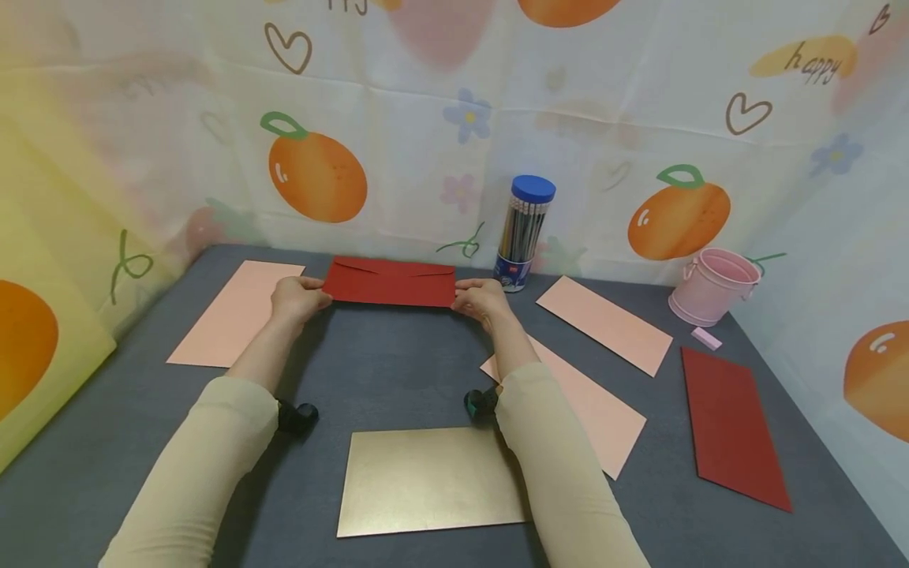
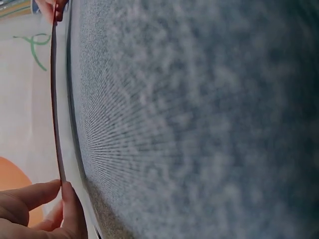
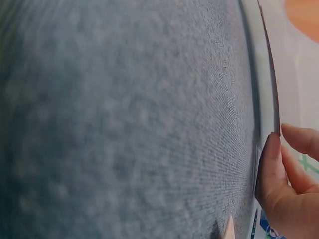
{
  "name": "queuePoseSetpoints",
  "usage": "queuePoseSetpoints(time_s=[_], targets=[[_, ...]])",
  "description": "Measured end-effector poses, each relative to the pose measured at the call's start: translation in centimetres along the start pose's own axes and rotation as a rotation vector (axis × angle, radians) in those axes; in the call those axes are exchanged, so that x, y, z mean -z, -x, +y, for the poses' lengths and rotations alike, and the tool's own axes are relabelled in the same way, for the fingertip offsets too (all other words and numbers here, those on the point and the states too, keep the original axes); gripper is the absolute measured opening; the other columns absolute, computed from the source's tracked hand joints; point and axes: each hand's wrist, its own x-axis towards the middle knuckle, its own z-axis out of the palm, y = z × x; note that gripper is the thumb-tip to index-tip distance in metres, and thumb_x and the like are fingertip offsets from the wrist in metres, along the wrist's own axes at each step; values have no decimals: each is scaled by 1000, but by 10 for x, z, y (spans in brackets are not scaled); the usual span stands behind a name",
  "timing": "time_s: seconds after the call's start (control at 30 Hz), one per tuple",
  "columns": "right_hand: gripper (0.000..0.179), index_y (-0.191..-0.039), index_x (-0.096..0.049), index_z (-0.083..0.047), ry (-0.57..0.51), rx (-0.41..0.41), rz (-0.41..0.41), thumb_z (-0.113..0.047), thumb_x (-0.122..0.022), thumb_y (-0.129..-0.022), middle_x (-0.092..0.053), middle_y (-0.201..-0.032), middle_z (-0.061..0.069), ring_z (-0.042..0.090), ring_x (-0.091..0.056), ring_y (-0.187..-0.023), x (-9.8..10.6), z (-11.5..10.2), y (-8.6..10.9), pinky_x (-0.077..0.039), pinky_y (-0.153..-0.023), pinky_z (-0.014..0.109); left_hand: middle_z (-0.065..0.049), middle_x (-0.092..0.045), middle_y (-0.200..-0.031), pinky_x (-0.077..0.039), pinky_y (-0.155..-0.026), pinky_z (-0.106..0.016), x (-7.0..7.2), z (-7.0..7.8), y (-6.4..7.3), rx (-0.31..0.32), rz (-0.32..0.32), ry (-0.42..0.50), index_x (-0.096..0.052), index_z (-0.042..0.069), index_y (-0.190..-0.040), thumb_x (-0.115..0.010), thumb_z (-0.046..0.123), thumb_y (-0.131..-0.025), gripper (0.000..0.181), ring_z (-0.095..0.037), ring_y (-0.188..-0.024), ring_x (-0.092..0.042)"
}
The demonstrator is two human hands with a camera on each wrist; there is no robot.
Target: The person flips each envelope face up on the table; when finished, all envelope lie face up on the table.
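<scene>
A red envelope (image 1: pixel 394 284) with its flap line along the far side is held level above the far part of the dark grey table. My left hand (image 1: pixel 298 300) pinches its left end between thumb and fingers. At the other end, my right hand (image 1: pixel 483 300) pinches the right edge. Seen from the left wrist, the envelope (image 2: pixel 56 114) is a thin edge-on strip with a gap between it and the tabletop. The right wrist view shows fingers and thumb of the right hand (image 3: pixel 294 174) on either side of that edge.
Pink envelopes lie at left (image 1: pixel 237 315) and right (image 1: pixel 604 323), another partly under the right arm (image 1: pixel 589 402). A gold envelope (image 1: pixel 433 481) is in front, a red one (image 1: pixel 735 426) far right. Behind stand a pencil tub (image 1: pixel 521 233) and pink bucket (image 1: pixel 713 288), near a small pink block (image 1: pixel 706 338).
</scene>
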Motion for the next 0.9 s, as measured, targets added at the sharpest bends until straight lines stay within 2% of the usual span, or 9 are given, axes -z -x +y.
queuePoseSetpoints(time_s=[0.03,0.1,0.23,0.5,0.63,0.9], targets=[[61,-135,-56,4,-2,4,3,23,-58,-77,-56,-142,21,24,-58,-127,0,0,0,-50,-107,40,-27,-54,-141,-48,-104,-45,-1,0,0,-6,16,-25,-53,-4,-138,-58,9,-91,50,-35,-126,-53],[62,-135,-56,5,2,13,14,24,-58,-76,-56,-142,21,25,-56,-131,-1,0,0,-50,-107,41,-28,-54,-140,-47,-104,-48,-4,1,0,-19,33,-69,-55,-5,-136,-58,10,-90,48,-40,-131,-47],[62,-135,-56,6,18,29,35,25,-60,-76,-56,-142,22,27,-55,-132,-2,1,1,-51,-106,41,-28,-56,-138,-47,-104,-49,-8,2,-1,-32,25,-113,-56,-6,-135,-57,11,-92,46,-42,-132,-46],[57,-133,-57,6,60,28,44,22,-62,-78,-58,-138,23,24,-61,-109,-3,2,3,-54,-103,40,-28,-55,-139,-46,-107,-50,-9,4,-4,-40,8,-142,-53,-5,-137,-56,12,-95,46,-42,-135,-44],[54,-131,-59,5,106,33,45,18,-64,-79,-59,-136,22,23,-63,-106,-3,2,4,-55,-100,38,-28,-52,-142,-46,-108,-51,-8,3,-5,-43,-7,-148,-51,-5,-139,-56,14,-96,48,-42,-138,-41],[47,-126,-65,1,167,25,65,11,-70,-80,-59,-138,18,25,-67,-113,-2,5,5,-56,-97,34,-30,-45,-148,-42,-113,-52,-7,1,-8,-86,-80,-156,-41,-9,-145,-53,12,-96,54,-43,-142,-38]])
